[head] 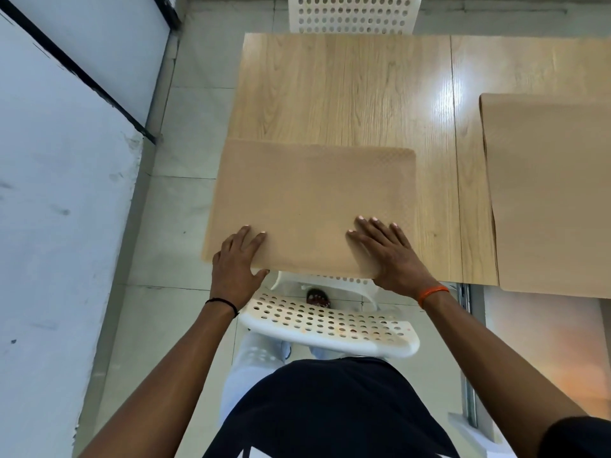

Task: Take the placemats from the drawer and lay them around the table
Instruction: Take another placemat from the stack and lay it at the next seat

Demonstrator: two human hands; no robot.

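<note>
Right now we are pressing a tan placemat point(310, 206) down at the near left corner of the wooden tabletop point(347, 94), its left and near edges hanging slightly past the tabletop's edges. Our left hand point(236, 262) is gripping the mat's near left part, fingers lying on top and the thumb curling under the near edge. Our right hand point(386, 252) is lying flat on the mat's near right corner, fingers straight and spread. A second placemat point(549, 193) is lying further along the near edge to the right, well apart from the first, also overhanging that edge. We are leaning over a white perforated chair point(330, 325) tucked at the near edge below our hands, and another white chair point(353, 13) is standing at the far edge.
</note>
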